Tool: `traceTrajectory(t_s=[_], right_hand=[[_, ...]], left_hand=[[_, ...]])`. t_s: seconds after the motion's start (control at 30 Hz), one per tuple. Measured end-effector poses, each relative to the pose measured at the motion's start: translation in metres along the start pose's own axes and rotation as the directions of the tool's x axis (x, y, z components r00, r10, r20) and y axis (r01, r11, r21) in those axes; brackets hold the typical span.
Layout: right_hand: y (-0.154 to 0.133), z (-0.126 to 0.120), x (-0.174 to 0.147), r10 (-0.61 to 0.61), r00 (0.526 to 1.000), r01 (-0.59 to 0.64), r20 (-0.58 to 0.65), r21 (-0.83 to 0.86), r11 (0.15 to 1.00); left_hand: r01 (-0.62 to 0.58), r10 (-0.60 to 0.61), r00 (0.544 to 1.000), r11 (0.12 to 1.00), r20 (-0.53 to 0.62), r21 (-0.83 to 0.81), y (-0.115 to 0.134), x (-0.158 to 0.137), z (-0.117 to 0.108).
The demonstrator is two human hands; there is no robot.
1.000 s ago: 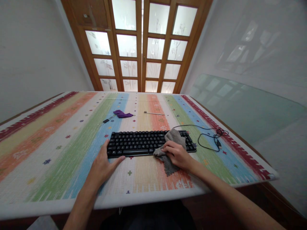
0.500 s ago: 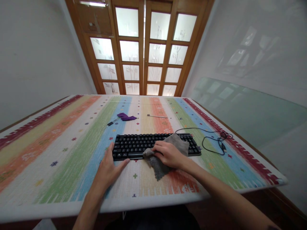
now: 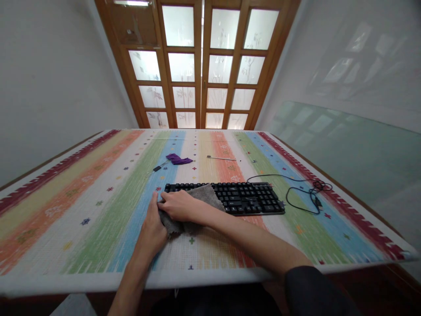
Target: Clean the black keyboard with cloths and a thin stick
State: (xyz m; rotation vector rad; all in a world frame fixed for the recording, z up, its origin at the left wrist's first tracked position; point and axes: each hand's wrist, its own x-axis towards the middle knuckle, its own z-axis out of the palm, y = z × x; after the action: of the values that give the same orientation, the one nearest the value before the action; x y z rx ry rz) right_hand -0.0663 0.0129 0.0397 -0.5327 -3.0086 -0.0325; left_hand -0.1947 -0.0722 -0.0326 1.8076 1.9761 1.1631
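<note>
A black keyboard [image 3: 250, 199] lies on the striped tablecloth, its left part partly covered. My right hand [image 3: 180, 206] is closed on a grey cloth [image 3: 207, 196] and presses it onto the keyboard's left end. Part of the cloth hangs over the front edge onto the table, and another part spreads across the keys. My left hand [image 3: 154, 226] holds the keyboard's left edge, close against my right fingertips; its thumb is hidden behind the cloth and right hand.
Beyond the keyboard lie a purple cloth [image 3: 179, 159], a small black-ended item [image 3: 157, 168] beside it, and a thin brush-like stick [image 3: 222, 158]. The keyboard's black cable [image 3: 317, 186] is coiled on the right. A wooden glazed door [image 3: 200, 66] stands behind the table.
My right hand has slid the grey cloth leftward from the keyboard's middle to its left end, up to my left hand. The right-hand keys are now uncovered. The view has shifted slightly.
</note>
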Motion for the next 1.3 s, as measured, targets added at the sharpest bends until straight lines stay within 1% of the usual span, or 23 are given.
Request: traceTrajectory(t_s=[0.1,0.23,0.37,0.57,0.7,0.9,1.03,1.3], right_hand=[[-0.001,-0.006,-0.001,-0.020,0.998,0.021,0.054,-0.018,1.000],[0.001,-0.014,-0.009,-0.012,0.993,0.013,0.114,-0.013,1.000],[0.007,-0.023,-0.027,0.027,0.982,-0.027,0.185,-0.004,1.000],[0.020,-0.030,-0.060,0.087,0.967,-0.080,0.240,-0.037,0.996],[0.027,-0.028,-0.078,0.111,0.966,-0.101,0.235,-0.057,0.993],[0.037,-0.029,-0.108,0.173,0.957,-0.162,0.234,-0.066,0.985],[0.043,-0.031,-0.128,0.208,0.947,-0.195,0.246,-0.077,0.978],[0.056,-0.028,-0.163,0.259,0.938,-0.247,0.231,-0.080,0.966]], left_hand=[[-0.009,0.009,1.000,1.000,0.005,-0.010,0.000,0.001,-0.001],[-0.016,0.016,1.000,1.000,0.006,-0.015,-0.002,0.000,-0.001],[-0.022,0.023,0.999,0.999,0.033,-0.029,-0.002,-0.001,-0.001],[-0.059,0.058,0.998,0.997,0.026,0.052,0.000,0.002,-0.001],[-0.086,0.085,0.996,0.993,0.016,0.086,0.001,0.003,-0.002],[-0.103,0.099,0.994,0.989,0.039,0.110,0.003,0.002,-0.004],[-0.098,0.094,0.995,0.989,0.039,0.115,0.005,0.002,-0.006],[-0.086,0.082,0.996,0.990,0.041,0.112,0.007,0.002,-0.008]])
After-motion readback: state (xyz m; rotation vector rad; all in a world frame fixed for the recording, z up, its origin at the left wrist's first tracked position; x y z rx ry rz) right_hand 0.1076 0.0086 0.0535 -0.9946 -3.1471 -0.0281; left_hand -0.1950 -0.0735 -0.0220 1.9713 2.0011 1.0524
